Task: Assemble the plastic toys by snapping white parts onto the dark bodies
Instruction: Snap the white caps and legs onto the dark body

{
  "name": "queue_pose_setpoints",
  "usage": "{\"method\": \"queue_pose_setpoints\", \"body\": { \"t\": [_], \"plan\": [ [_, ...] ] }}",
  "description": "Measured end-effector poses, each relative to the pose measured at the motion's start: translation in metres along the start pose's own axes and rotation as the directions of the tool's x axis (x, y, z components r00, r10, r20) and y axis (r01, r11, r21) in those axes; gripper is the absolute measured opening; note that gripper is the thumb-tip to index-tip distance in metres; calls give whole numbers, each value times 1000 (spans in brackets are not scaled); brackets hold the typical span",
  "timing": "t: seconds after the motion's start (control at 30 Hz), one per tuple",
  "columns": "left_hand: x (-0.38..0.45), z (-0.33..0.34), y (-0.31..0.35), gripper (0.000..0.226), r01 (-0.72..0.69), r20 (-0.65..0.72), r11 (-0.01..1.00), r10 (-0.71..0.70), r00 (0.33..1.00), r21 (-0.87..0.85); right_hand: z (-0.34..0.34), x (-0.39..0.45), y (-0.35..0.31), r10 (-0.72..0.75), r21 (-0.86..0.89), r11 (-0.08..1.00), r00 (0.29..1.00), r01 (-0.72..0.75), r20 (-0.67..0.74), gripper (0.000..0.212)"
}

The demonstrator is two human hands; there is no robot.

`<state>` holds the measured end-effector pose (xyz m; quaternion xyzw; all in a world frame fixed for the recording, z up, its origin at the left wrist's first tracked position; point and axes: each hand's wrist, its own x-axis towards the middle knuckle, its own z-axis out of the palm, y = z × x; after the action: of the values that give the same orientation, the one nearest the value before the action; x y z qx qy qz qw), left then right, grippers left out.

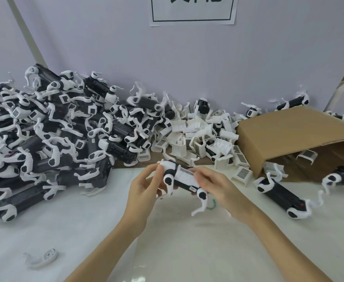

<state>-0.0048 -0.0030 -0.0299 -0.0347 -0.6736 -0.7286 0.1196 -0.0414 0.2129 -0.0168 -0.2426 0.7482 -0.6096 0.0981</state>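
White worktop, grey wall behind. Toy body held mid-air at centre, long axis ten to four o'clock. Left hand grip clamped on ten o'clock end; right hand pinching four o'clock end, white cover on top.

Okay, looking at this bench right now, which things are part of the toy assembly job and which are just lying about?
Job:
toy held by left hand and right hand
white covers
pile of dark bodies

Lying about:
cardboard box
paper sign
loose white leg
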Motion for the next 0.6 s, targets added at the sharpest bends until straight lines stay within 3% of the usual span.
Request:
{"method": "queue_pose_setpoints", "body": {
  "t": [0.17, 0.27, 0.3, 0.33, 0.37, 0.4, 0.43, 0.47, 0.5, 0.53, 0.6],
  "plan": [
    [3, -3, -8, 26, 29, -57, 999, -27, 998, 41, 2, -6, -10, -35, -354, 935, 997, 10, -65, 19],
    [3, -3, -11, 31, -11, -85, 999, 15, 996, 47, -12, -6, -15, -42, -486, 874, 992, -20, -117, 41],
    [4, -4, -12, 32, -27, -98, 999, 32, 995, 47, -18, -5, -20, 4, -438, 896, 987, -76, -163, 44],
    [6, -6, -13, 30, -40, -107, 998, 46, 993, 58, -28, -3, -22, 79, -268, 954, 973, -137, -219, 41],
    [8, -8, -15, 29, -46, -108, 996, 54, 993, 77, -38, -1, -23, 174, 32, 985, 953, -171, -247, 37],
    [8, -10, -16, 29, -48, -103, 994, 58, 993, 97, -50, 0, -25, 200, 363, 927, 944, -96, -262, 44],
    [9, -12, -18, 29, -51, -92, 992, 62, 994, 116, -64, 1, -25, 158, 616, 786, 947, 50, -278, 52],
    [9, -12, -19, 29, -53, -77, 989, 64, 995, 137, -76, -1, -22, 88, 757, 624, 945, 194, -315, 51],
    [8, -11, -20, 27, -55, -60, 985, 66, 996, 165, -84, -3, -18, 34, 835, 473, 941, 282, -337, 54],
    [7, -9, -21, 25, -58, -45, 978, 68, 997, 200, -89, -4, -14, 19, 865, 405, 943, 297, -333, 60],
    [7, -7, -23, 18, -63, -15, 956, 71, 997, 287, -88, -2, -7, 125, 846, 491, 943, 210, -307, 67]
  ]
}}
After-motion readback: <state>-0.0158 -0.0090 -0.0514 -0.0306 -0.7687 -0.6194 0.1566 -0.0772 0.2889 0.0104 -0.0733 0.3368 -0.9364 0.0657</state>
